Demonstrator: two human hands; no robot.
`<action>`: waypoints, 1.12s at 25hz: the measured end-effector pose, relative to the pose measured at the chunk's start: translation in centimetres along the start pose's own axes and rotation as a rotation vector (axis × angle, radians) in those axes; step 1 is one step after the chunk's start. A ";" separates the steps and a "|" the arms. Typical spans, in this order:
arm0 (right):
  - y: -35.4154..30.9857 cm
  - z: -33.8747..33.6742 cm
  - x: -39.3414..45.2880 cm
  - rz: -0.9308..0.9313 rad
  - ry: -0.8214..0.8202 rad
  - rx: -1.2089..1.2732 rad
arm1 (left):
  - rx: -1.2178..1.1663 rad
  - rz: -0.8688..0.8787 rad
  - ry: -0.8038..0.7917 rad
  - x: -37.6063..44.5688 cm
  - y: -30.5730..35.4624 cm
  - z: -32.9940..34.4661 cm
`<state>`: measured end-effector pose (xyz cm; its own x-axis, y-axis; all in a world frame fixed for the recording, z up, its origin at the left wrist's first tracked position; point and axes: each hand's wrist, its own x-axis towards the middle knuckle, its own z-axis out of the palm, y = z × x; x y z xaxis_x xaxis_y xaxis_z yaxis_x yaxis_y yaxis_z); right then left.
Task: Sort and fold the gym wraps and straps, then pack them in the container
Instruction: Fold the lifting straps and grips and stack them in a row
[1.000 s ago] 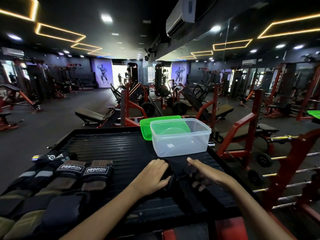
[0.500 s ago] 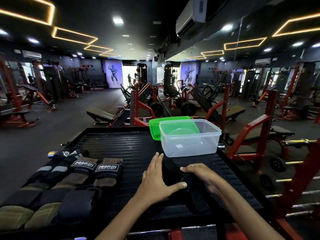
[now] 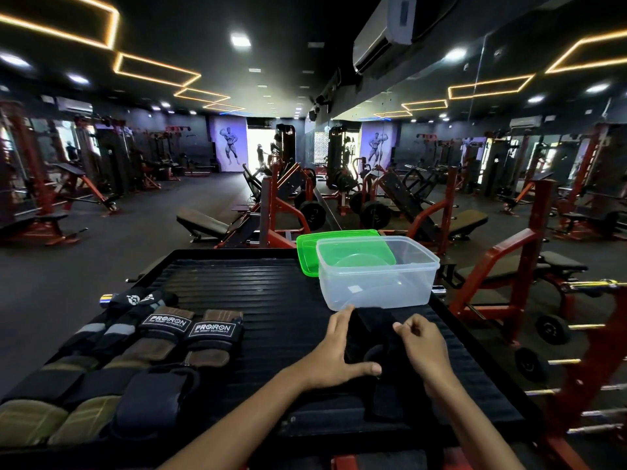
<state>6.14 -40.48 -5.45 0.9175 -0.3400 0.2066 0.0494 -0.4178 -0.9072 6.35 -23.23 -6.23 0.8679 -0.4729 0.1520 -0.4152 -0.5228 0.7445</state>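
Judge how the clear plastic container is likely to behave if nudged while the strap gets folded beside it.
The clear container looks thin-walled and empty, so it is probably light and would slide on the ribbed black platform rather than resist. Being wide and low, it seems unlikely to tip. It stands partly on the green lid, so it may rock slightly.

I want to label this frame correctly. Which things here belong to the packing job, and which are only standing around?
Job:
black strap, under left hand and right hand
clear container
green lid
row of wraps

Standing around:
weight benches
barbell plates
air conditioner
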 end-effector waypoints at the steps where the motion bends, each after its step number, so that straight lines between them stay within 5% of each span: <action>1: 0.0 -0.2 -0.1 -0.027 0.031 -0.045 | 0.007 0.007 -0.032 0.2 -0.2 0.2; 3: 0.6 -0.4 -0.1 0.020 0.011 -0.033 | 0.017 0.005 -0.068 0.4 -0.4 0.3; 8: 0.8 -2.1 0.2 0.520 -0.319 0.555 | 0.016 0.006 -0.091 0.6 -0.4 0.7; 15: 0.7 -2.0 -0.3 0.394 -0.262 0.512 | 0.163 0.013 -0.075 2.5 2.4 2.2; 20: 1.0 -1.9 -0.2 0.499 -0.242 0.534 | 0.201 -0.021 -0.131 2.4 2.3 1.5; 25: 0.9 -0.8 -0.4 0.271 -0.169 0.369 | 0.238 -0.059 -0.113 1.2 1.3 1.8; 28: 1.1 -0.7 -0.1 0.303 -0.111 0.325 | 0.222 -0.010 -0.064 1.7 1.8 2.0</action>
<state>5.84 -41.47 -6.21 0.9454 -0.3068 -0.1100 -0.1224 -0.0214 -0.9923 6.49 -26.38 -5.95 0.8561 -0.5072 0.0990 -0.4630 -0.6676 0.5830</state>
